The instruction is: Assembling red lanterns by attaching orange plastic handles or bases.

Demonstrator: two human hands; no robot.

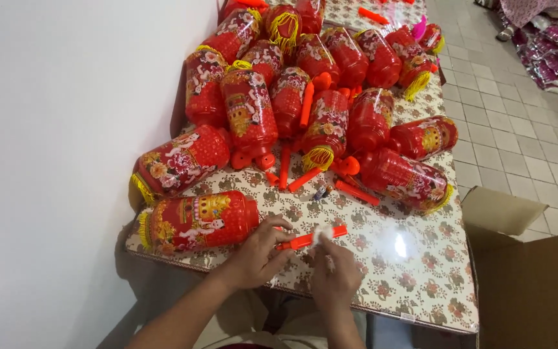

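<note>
My left hand (256,255) grips one end of an orange plastic stick (311,238) that pokes out of a red lantern (195,223) wrapped in clear film and lying on its side at the table's near left. My right hand (334,274) holds a small white wad (322,234) pressed against the middle of that stick. Both hands rest low over the floral tablecloth (408,271) near the front edge.
Several more wrapped red lanterns (305,84) with yellow tassels are heaped across the far part of the table, with loose orange sticks (356,192) among them. A white wall runs along the left. An open cardboard box (524,278) stands on the tiled floor at right.
</note>
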